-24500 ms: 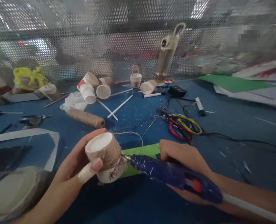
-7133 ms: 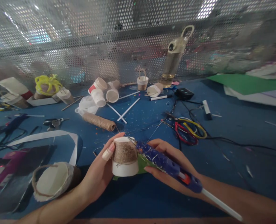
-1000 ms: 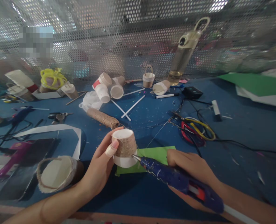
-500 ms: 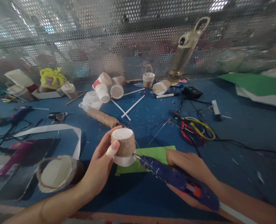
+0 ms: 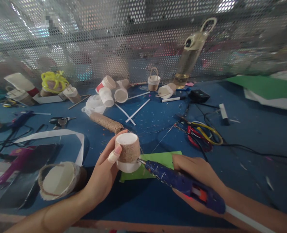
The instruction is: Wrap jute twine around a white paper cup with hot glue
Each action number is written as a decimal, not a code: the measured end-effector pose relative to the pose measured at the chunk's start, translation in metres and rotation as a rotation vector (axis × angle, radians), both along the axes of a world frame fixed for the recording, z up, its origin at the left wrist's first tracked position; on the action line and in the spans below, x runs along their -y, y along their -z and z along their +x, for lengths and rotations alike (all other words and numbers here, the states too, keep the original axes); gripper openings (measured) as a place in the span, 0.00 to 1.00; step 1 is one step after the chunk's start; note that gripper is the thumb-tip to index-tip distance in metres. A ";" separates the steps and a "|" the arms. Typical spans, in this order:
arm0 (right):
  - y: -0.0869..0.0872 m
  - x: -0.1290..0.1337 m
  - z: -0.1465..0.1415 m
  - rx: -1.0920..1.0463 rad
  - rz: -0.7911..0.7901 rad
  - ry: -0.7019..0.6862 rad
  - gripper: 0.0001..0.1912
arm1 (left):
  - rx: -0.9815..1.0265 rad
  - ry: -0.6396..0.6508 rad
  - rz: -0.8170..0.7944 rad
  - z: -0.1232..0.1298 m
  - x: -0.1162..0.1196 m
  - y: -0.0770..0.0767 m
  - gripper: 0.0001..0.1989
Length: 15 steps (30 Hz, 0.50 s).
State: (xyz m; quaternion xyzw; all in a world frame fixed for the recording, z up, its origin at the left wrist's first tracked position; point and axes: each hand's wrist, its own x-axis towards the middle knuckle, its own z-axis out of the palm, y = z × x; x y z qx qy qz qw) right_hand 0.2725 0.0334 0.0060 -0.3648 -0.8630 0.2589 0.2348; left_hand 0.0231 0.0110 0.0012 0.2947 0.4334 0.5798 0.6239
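Observation:
My left hand grips a small paper cup from its left side, thumb across the front. The cup is upside down, wound with brown twine, with a white band bare at its lower rim. In my right hand is a dark blue hot glue gun, a white glue stick sticking out of its back. Its metal nozzle meets the cup's right side at the lower edge of the twine. Beneath the cup lies a green paper sheet. A roll of twine rests just behind the cup.
A larger twine-trimmed cup stands at the left front beside a dark phone-like slab. Scissors and cables lie right. White sticks, loose cups and a tall bottle stand or lie toward the perforated metal screen.
The cup has turned slightly in my left hand. The glue gun has shifted a little left, its nozzle staying at the twine's lower edge.

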 end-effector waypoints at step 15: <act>-0.002 -0.003 -0.003 -0.054 -0.036 -0.012 0.12 | 0.072 -0.007 -0.103 0.000 0.002 -0.002 0.24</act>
